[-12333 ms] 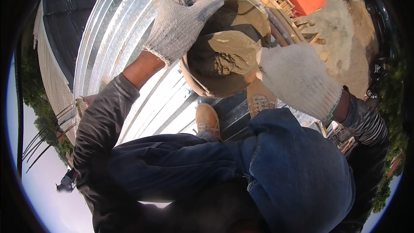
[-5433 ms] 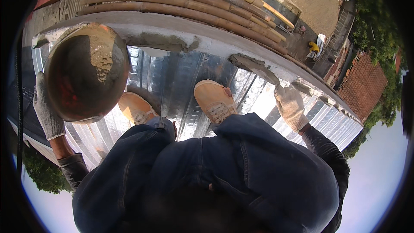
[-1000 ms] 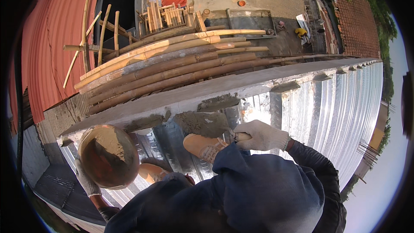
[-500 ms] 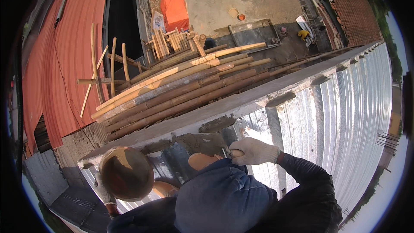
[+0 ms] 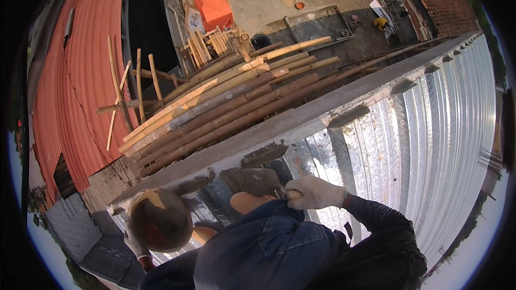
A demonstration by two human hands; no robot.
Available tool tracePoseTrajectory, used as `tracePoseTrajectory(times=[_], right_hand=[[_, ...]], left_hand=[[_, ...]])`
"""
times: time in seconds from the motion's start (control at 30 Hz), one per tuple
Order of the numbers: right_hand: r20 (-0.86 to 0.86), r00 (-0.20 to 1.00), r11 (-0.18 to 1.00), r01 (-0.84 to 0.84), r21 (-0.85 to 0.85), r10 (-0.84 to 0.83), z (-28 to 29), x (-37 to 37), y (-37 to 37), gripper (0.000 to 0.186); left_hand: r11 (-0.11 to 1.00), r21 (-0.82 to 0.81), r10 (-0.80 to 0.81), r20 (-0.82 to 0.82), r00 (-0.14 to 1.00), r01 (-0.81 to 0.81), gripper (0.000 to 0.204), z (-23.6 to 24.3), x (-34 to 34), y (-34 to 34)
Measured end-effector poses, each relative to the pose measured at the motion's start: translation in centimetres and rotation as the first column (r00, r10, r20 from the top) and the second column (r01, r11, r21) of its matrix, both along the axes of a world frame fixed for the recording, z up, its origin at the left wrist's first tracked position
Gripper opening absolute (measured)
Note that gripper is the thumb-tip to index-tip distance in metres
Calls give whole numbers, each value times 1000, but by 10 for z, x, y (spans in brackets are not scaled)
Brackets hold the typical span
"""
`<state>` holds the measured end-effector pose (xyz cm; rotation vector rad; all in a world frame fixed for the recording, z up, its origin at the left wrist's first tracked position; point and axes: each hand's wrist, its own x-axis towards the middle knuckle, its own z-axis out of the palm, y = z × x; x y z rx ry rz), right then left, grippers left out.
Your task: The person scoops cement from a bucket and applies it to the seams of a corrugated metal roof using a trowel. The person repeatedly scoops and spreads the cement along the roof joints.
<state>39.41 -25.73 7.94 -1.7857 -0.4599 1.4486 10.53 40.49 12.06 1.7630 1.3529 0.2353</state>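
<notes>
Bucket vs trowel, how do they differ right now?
The bucket is round and hollow; the trowel is flat-bladed. The bucket rests against the left hand; the trowel is gripped by its handle in the right hand. Both look smeared and greyish.

One left hand [image 5: 134, 244], one right hand [image 5: 316, 191], one bucket [image 5: 161, 223], one trowel [image 5: 250, 180]
Two tan shoes [image 5: 247, 202], one orange tarp [image 5: 213, 4], one orange tub [image 5: 300, 6], one yellow-clad person [image 5: 381, 23]; overlapping bamboo poles [image 5: 231, 117], uncountable.
</notes>
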Motion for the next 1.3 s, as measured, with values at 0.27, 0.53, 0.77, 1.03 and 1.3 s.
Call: tracePoseTrajectory(times=[0.27, 0.53, 0.77, 1.03, 1.3], right_hand=[[28, 1000, 1000, 12, 15, -13, -14, -2, -6, 30], [79, 997, 1000, 9, 12, -10, -11, 3, -8, 30], [188, 978, 991, -66, -120, 87, 20, 48, -27, 30], [547, 728, 898, -224, -378, 413, 9, 106, -50, 20], [726, 427, 835, -389, -390, 538, -36, 69, -39, 18]], left_hand=[[998, -16, 59, -23, 998, -59, 50, 4, 7, -15], [998, 49, 39, -29, 999, -38, 50, -3, 4, -3], [993, 28, 112, -30, 993, -111, 48, -2, -3, 3], [995, 38, 90, -20, 996, -89, 45, -8, -13, 3], [995, 2, 99, 40, 994, -99, 45, -14, -25, 12]])
